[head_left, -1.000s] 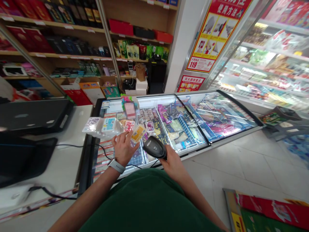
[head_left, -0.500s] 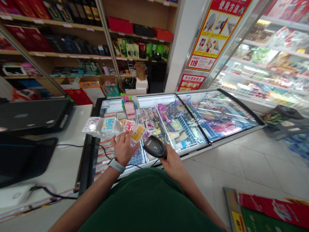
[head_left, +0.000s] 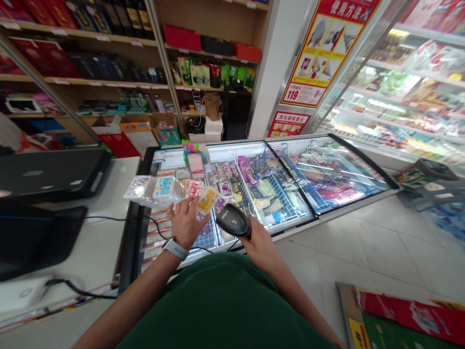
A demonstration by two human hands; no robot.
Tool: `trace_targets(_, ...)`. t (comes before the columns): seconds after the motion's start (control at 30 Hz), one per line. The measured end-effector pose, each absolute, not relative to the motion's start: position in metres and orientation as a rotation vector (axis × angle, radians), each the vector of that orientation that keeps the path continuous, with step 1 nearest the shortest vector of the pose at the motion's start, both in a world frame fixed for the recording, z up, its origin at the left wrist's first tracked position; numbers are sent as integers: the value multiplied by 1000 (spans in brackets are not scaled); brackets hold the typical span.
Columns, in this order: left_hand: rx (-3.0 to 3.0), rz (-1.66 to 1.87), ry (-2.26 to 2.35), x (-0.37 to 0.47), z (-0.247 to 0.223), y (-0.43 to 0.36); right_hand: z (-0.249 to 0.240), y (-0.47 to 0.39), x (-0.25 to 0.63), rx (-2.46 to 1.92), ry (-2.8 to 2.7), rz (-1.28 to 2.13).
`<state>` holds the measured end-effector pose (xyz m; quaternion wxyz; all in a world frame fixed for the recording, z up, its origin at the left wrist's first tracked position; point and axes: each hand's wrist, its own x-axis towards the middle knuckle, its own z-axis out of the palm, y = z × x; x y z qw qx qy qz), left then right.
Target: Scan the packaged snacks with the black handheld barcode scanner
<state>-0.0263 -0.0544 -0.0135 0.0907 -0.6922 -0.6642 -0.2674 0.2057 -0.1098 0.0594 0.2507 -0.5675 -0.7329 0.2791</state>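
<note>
- Head camera: the right hand (head_left: 259, 242) was clamped around the handle of a black barcode scanner (head_left: 233, 220), held over the near edge of a glass-topped freezer (head_left: 288, 175); the scanner's rounded head pointed to the upper left.
- The left hand (head_left: 186, 223) was unclenched, palm down, its fingers spread apart beside a yellow-labelled pack (head_left: 208, 199) (whether a fingertip actually met the plastic, I could not tell).
- That yellow-labelled pack lay tilted on the freezer's glass, between the left hand and the scanner, near the scanner's head but apart from it.
- Just beyond the left fingertips sat a red-and-white pack (head_left: 194, 189); farther left came a blue-labelled pack (head_left: 164, 187) and, at the end of the row, a clear-wrapped pack (head_left: 140, 188).
- Behind the row stood a bright bundle (head_left: 187, 148), green and pink at its top, its front blurred out.
- A pale-strapped watch (head_left: 176, 249) circled the left wrist, and a black cable (head_left: 157, 228) ran from the white surface (head_left: 109, 198) across the glass toward that wrist.
- Under the glass, bagged goods filled wire baskets (head_left: 283, 198).
- Wooden shelves (head_left: 94, 83) rose behind, and a red-and-yellow poster (head_left: 319, 53) hung to their right.
</note>
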Motion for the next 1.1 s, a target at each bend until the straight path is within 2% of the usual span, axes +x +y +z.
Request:
trace_targets(0.7,-2056,-779,-1997,-29,-15,-52,58,-105,207,-1554,-2008,799)
trace_targets(0.97,-1981,-726,-2265,-33,-14,-39,53,-101,207,-1543,-2002,802)
trace_targets(1.1,-1872,-558,-2496,-33,-9,-28,51,-100,208,-1558,-1993,809)
